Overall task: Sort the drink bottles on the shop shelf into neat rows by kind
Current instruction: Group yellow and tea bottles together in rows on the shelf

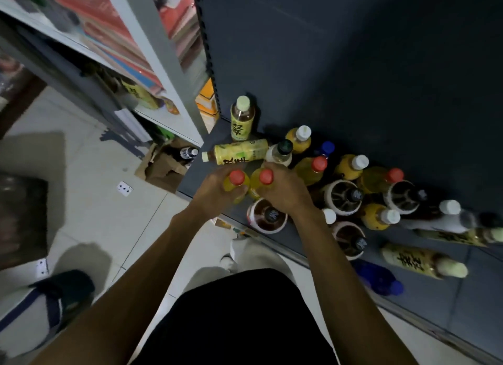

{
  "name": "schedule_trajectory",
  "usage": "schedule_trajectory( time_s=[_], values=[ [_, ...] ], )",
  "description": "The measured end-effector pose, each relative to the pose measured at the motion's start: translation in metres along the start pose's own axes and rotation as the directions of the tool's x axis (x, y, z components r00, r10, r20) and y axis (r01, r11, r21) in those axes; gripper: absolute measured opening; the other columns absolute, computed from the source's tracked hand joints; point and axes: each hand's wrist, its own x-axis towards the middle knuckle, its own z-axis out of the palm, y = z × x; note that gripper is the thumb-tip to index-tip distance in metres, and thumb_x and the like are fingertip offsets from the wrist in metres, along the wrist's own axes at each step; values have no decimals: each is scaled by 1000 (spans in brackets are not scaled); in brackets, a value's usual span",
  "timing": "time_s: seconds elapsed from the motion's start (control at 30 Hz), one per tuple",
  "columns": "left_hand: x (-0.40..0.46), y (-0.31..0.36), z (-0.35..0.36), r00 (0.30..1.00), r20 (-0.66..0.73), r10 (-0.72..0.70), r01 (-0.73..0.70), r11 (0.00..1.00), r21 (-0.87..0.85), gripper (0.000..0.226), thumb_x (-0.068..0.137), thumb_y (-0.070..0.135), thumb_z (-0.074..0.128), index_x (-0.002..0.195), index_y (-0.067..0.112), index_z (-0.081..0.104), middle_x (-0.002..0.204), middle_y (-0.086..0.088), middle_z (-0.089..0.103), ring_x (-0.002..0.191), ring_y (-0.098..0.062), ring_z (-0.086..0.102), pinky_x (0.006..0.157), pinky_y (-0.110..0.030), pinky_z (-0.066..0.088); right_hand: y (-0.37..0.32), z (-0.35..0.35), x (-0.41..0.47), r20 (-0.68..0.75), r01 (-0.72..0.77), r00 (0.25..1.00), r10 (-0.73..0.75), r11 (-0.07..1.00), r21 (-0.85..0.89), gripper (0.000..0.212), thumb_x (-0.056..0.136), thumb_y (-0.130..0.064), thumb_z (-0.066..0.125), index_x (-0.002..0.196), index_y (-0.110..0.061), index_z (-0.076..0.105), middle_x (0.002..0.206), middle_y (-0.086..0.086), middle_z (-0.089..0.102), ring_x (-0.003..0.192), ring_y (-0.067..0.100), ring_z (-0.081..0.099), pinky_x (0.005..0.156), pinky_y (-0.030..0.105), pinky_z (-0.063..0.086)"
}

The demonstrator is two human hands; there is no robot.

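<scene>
**Two red-capped bottles in hand, ready to start a row**

The two red-capped yellow bottles sat at the centre of the frame, upright and side by side at the near-left end of the dark shelf (pixel 196 174). The left hand (pixel 215 193) was wrapped around the left red-capped bottle (pixel 236 177), fingers curled about its body below the cap; the right hand (pixel 283 190) clasped the right red-capped bottle (pixel 265 177) the same way. The two bottles looked close to touching, though the fingers hid the gap between them.

To do this step well, the pair probably wanted setting down together, shoulders level and labels facing out, so that they began a straight line. Two more red-capped bottles (pixel 318 164) stood further right in the jumble, and a row would do best with room left for them beside the held pair.

Just above the hands a yellow tea bottle lay on its side (pixel 239 151), with an upright yellow tea bottle (pixel 241 119) behind it near the back panel. The lying one seemed liable to roll if nudged, so the hands would best stay clear of it. Directly below the right hand stood a dark bottle in a white sleeve (pixel 268 215), near enough for the wrist to knock. White-capped orange bottles (pixel 299 138) and further fallen bottles crowded the right of the frame.
</scene>
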Motion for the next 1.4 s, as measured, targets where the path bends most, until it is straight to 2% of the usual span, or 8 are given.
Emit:
schedule_trajectory(
  time_s=[0.13,0.3,0.43,0.67,0.97,1.1,1.23,1.4],
  values=[
    [7,1,-8,998,-42,-51,49,997,-54,50,73,54,67,117,33,60,106,-1,68,104,-23,62,87,-33,48,-11,-5,0,0,-23,1000,23,1000,-4,45,80,-30,71,122,-18,60,121,6,65,112,29,58,90,36,48],
    [14,-3,-26,991,-116,-72,63,995,-77,61,68,65,63,103,15,68,89,-7,70,87,-28,66,76,-39,52,-35,-5,-2,-37,-37,999,34,996,-80,27,78,-37,73,98,-20,66,103,6,69,99,30,62,83,39,51],
    [17,5,-55,989,-146,17,-34,993,-113,33,72,43,76,87,14,70,70,4,62,63,2,56,63,-26,46,-63,-2,-3,-166,-100,982,95,995,-22,31,80,-41,72,102,-20,68,103,9,69,98,30,63,80,36,51],
    [14,21,-119,972,-154,175,-204,958,-201,16,75,30,80,74,19,69,50,18,57,52,9,45,54,-11,38,-118,33,-37,-534,-43,829,166,971,234,40,75,-51,73,106,-25,72,92,1,74,88,21,67,75,37,54],
    [-25,50,-114,915,268,301,-235,939,-252,29,86,38,68,70,14,67,61,5,61,57,-4,56,59,-26,43,-132,86,-115,-722,276,584,372,745,607,14,88,-28,70,75,-31,65,54,-19,56,55,-3,48,56,21,38],
    [-59,74,-72,825,529,197,-75,967,-242,24,80,40,71,85,18,76,89,-6,74,83,-15,69,81,-34,53,-109,91,-173,-728,333,501,468,672,661,25,88,-35,68,72,-16,69,63,11,64,62,13,54,54,42,44],
    [-114,102,-12,746,610,268,-181,963,-201,34,81,47,70,84,13,76,90,-10,74,84,-21,69,89,-43,52,-84,95,-254,-728,418,358,585,597,685,26,88,-12,69,66,-25,65,53,-14,62,54,-3,55,55,16,44],
    [-211,134,72,636,675,373,-276,927,-253,40,88,53,58,88,18,76,90,-6,76,91,-23,71,93,-46,52,-32,103,-355,-665,528,157,730,507,681,3,81,-24,76,79,-23,74,71,-5,70,69,15,65,67,31,53]
  ],
)
